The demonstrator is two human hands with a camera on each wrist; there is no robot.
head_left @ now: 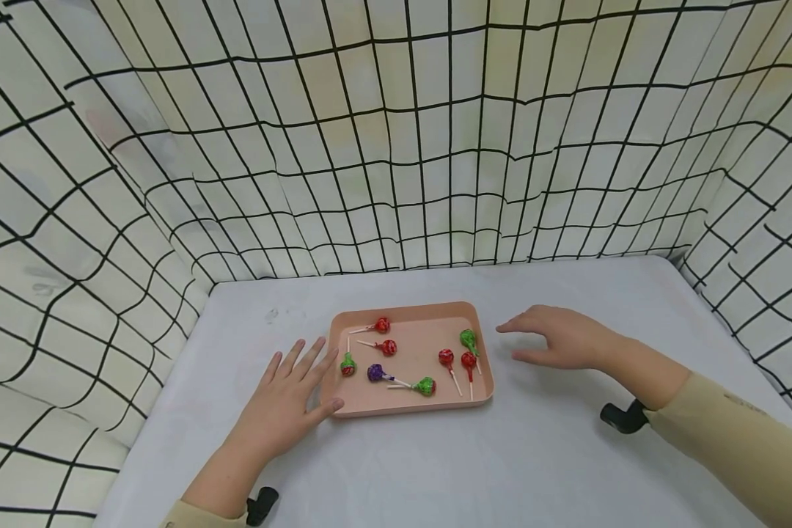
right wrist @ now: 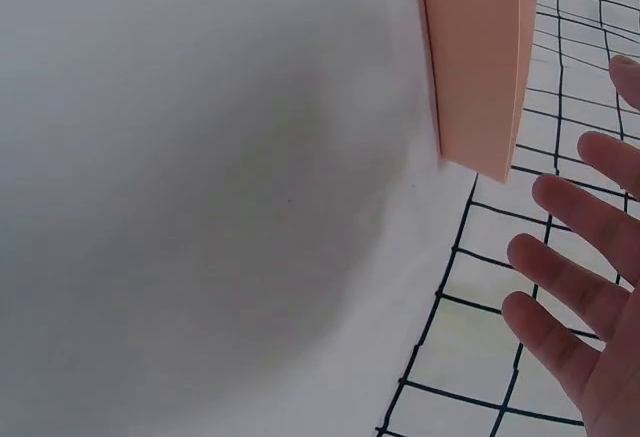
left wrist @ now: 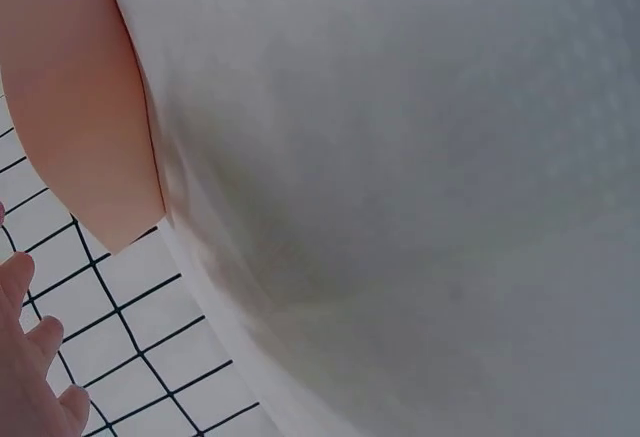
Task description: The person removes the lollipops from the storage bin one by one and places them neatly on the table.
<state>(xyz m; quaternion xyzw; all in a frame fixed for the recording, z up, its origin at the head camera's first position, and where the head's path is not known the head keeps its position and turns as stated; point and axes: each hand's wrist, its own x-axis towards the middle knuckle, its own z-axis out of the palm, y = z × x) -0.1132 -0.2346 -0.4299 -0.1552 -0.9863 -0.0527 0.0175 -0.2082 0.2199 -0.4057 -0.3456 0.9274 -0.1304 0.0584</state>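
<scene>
A shallow pink tray (head_left: 405,408) lies on the table with several wrapped lollipops in it. On its left side are two red lollipops (head_left: 388,347), a green lollipop (head_left: 347,365) and a purple lollipop (head_left: 375,372). Another green lollipop (head_left: 425,386) lies near the front rim. Two more red lollipops (head_left: 446,357) and a third green lollipop (head_left: 468,338) sit toward the right end. My left hand (head_left: 284,411), fingers spread, is at the tray's left edge and holds nothing. Off the right edge, my right hand (head_left: 564,337) reaches toward the tray with empty, extended fingers (right wrist: 570,217).
White cloth covers the table (head_left: 409,469). Behind it and along both sides rise white walls with a black grid (head_left: 429,147). A black wrist device (head_left: 623,416) shows under the right wrist, another black device (head_left: 262,506) by the left.
</scene>
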